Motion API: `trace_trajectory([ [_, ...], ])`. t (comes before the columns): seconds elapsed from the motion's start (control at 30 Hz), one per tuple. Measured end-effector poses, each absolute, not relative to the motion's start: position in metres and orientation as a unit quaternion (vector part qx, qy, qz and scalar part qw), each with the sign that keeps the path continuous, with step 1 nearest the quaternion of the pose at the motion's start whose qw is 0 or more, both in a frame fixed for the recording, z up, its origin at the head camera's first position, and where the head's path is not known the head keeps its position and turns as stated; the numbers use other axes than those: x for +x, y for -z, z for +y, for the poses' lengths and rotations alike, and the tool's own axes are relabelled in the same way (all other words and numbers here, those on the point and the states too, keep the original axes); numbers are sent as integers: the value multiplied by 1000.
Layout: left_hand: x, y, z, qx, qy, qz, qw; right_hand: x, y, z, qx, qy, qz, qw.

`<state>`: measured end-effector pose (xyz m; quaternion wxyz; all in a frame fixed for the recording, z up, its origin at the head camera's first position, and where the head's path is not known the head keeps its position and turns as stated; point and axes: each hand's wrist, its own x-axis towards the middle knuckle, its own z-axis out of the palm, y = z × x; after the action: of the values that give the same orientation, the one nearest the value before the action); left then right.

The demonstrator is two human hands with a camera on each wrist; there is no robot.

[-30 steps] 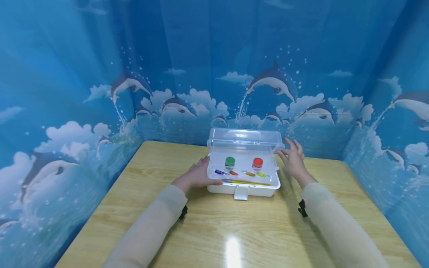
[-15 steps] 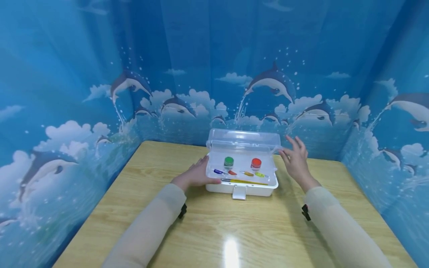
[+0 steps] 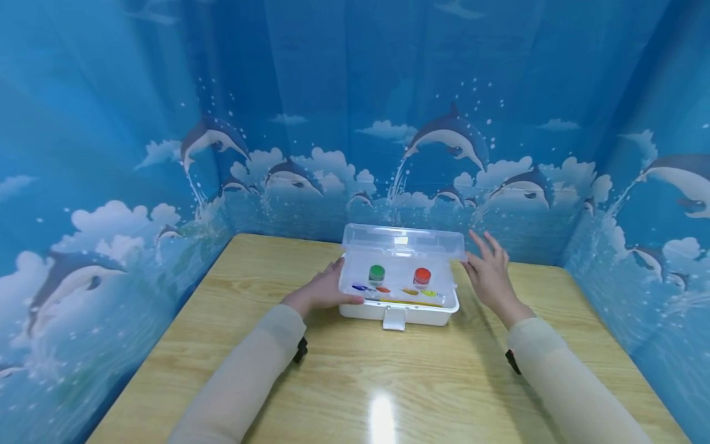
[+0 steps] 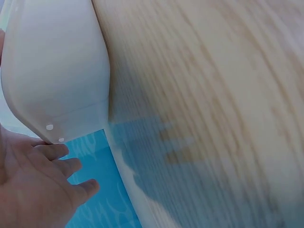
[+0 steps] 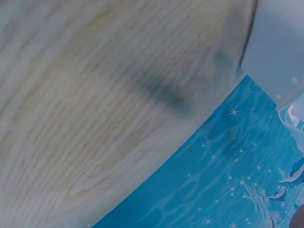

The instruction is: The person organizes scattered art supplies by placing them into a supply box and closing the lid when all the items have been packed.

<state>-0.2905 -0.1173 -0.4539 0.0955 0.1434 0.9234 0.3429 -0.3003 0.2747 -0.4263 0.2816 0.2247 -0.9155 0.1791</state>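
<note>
A white box (image 3: 424, 317) stands on the table with its clear lid (image 3: 399, 239) raised and tilted. My left hand (image 3: 322, 290) rests against the box's left end, its thumb lying along the front rim. In the left wrist view, loosely spread fingers (image 4: 61, 166) show beside the box's end wall. At the lid's right corner, my right hand (image 3: 492, 277) pinches the edge between thumb and index finger, other fingers raised. Inside sit a green-capped jar (image 3: 376, 273), a red-capped jar (image 3: 422, 276), several small coloured brush-like pieces (image 3: 410, 291) and a long yellow stick (image 3: 410, 302).
The wooden table (image 3: 310, 382) extends toward me and to both sides of the box. Close behind it hangs a blue curtain (image 3: 333, 123) with dolphins, which also covers both sides. A flap latch (image 3: 394, 319) hangs at the box's front.
The lid has tipped forward and lower over the box, with my right hand following at its corner. My left hand stays at the left end.
</note>
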Motion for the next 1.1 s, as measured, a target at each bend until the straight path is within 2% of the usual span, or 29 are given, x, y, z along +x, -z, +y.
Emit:
trace_trajectory([
  [0.17,-293,456,-119,150,-347,921,89,-295,430,276,233,-163,-918,276],
  [0.57,-297,458,-121,132,-355,921,92,-293,439,278,257,-142,-905,307],
  [0.87,-292,454,-125,130,-362,919,91,-287,440,280,272,-126,-911,283],
  [1.1,-290,444,-124,119,-364,921,77,-286,444,283,284,-120,-905,292],
])
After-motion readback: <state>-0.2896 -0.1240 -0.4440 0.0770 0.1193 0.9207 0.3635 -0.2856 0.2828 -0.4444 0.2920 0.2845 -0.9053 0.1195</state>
